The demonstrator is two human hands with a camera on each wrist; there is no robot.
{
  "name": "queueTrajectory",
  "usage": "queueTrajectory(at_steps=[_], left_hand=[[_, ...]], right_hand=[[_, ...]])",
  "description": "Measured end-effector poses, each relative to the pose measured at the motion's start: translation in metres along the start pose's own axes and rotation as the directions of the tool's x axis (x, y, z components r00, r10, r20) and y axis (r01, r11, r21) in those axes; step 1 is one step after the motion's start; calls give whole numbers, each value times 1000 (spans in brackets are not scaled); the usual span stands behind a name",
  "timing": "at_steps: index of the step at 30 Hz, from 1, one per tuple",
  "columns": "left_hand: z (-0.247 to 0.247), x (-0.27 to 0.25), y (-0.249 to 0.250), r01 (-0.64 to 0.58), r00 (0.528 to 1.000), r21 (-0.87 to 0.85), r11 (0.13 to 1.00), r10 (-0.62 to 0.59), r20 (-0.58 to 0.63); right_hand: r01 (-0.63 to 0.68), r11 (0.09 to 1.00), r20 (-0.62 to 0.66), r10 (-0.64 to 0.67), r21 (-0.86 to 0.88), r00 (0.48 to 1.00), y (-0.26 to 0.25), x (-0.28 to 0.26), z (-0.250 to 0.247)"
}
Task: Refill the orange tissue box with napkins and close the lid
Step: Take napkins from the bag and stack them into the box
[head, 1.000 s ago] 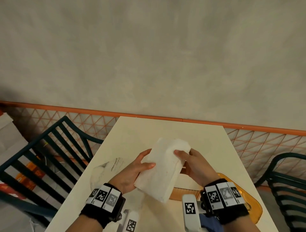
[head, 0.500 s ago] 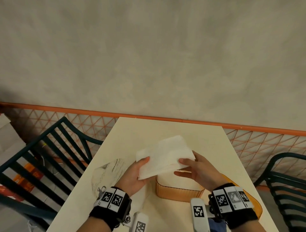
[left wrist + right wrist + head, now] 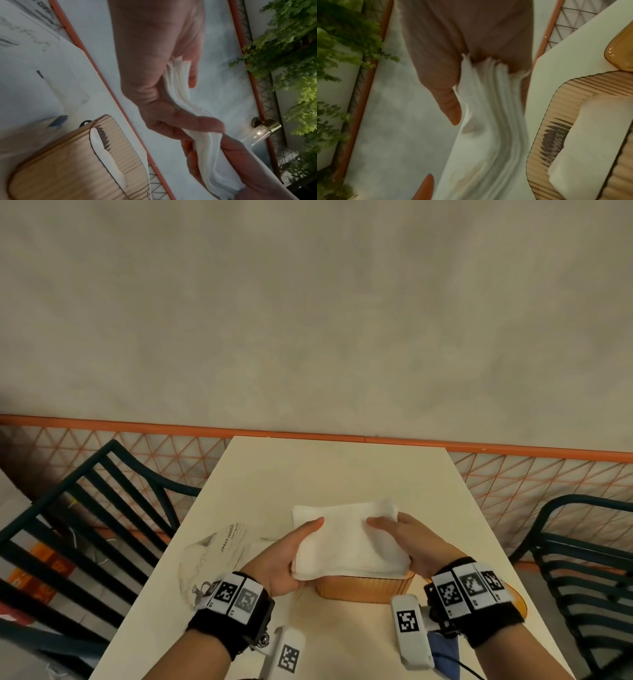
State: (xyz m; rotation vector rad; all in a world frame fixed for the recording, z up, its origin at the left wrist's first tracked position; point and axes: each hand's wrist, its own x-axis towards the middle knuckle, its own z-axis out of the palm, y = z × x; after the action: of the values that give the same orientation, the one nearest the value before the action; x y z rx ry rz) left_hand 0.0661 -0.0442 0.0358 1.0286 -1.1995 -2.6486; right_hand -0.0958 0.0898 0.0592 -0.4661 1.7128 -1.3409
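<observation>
Table (image 3: 308, 470); hands (image 3: 349, 546) flanking napkins (image 3: 346, 542).

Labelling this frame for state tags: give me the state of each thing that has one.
White napkin stack: held flat over the box, not yet inside.
Orange ribbed tissue box: open, some napkins inside.
Orange lid: off, on table behind right wrist.
Left hand: grips stack's left end.
Right hand: grips right end.
Clear plastic wrapper: empty, on table.

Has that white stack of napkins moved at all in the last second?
Yes. The napkin stack, held upright on end a second ago, now lies flat and lower, right over the open orange box, with the left hand and right hand gripping its ends.
</observation>
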Motion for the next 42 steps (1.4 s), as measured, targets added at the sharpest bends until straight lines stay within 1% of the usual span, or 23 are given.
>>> queueTrajectory(at_steps=[2,4,6,8,11,12,13,14,15,16,18,20,22,27,29,31,32,33,34,36,38,40,42], left_hand=[[5,4,0,-3,1000,-11,1000,3,-24],[4,13,3,-38,998,-91,995,33,-50],[1,24,6,-89,994,-150,985,78,-76],[2,33,8,-131,989,-139,982,120,-85],[5,48,11,-169,982,23,985,170,-82],[6,53,10,-173,976,146,974,190,-110],[6,59,9,-164,962,314,935,222,-160],[7,65,7,-137,936,505,852,279,-217],[7,71,3,-95,904,678,729,348,-247],[7,77,-1,-53,885,797,602,398,-242],[7,86,-13,5,889,907,421,413,-197],[6,94,-25,50,908,959,280,387,-160],[5,102,-31,100,906,983,152,394,-153],[9,109,-37,139,898,987,-85,430,-90],[12,110,-36,137,876,966,-220,482,-14],[16,115,-36,102,863,941,-323,500,78],[17,119,-36,76,882,934,-350,461,102],[18,122,-37,62,911,927,-369,400,99],[18,124,-38,63,940,922,-382,333,73],[16,128,-39,75,970,922,-381,243,22],[15,130,-40,68,979,937,-344,203,3],[17,129,-39,69,982,950,-304,189,-11],[18,127,-40,67,982,953,-295,188,-11]], right_hand=[[5,1000,-24,-6,-25,1000,0,2,-2],[5,1000,-86,-4,17,996,1,8,-12],[-24,999,-78,26,29,997,2,13,-21],[-23,1000,-65,23,-4,998,3,18,-26],[31,994,-213,-54,-107,976,3,31,-30],[40,981,-277,-92,-188,957,4,37,-32],[28,959,-331,-124,-282,936,5,42,-32],[-2,928,-366,-146,-373,919,7,47,-33],[-50,891,-384,-144,-452,912,11,52,-33],[-99,851,-386,-128,-516,914,17,56,-34],[-188,769,-377,-74,-611,923,30,62,-34],[-250,701,-379,-32,-667,925,42,68,-34],[-279,663,-376,-5,-695,926,53,72,-32],[-288,555,-335,17,-781,942,61,77,-25],[-221,504,-295,-73,-835,953,61,77,-23],[-108,422,-231,-252,-900,940,60,78,-23],[-61,385,-183,-290,-921,939,61,79,-22],[-32,359,-134,-265,-933,955,62,81,-22],[-21,343,-93,-195,-939,976,64,84,-22],[-42,312,-51,-21,-949,998,71,90,-22],[-54,263,-42,51,-963,998,78,94,-19],[-52,226,-39,60,-973,997,81,97,-17],[-46,161,-36,64,-986,997,83,98,-15]])
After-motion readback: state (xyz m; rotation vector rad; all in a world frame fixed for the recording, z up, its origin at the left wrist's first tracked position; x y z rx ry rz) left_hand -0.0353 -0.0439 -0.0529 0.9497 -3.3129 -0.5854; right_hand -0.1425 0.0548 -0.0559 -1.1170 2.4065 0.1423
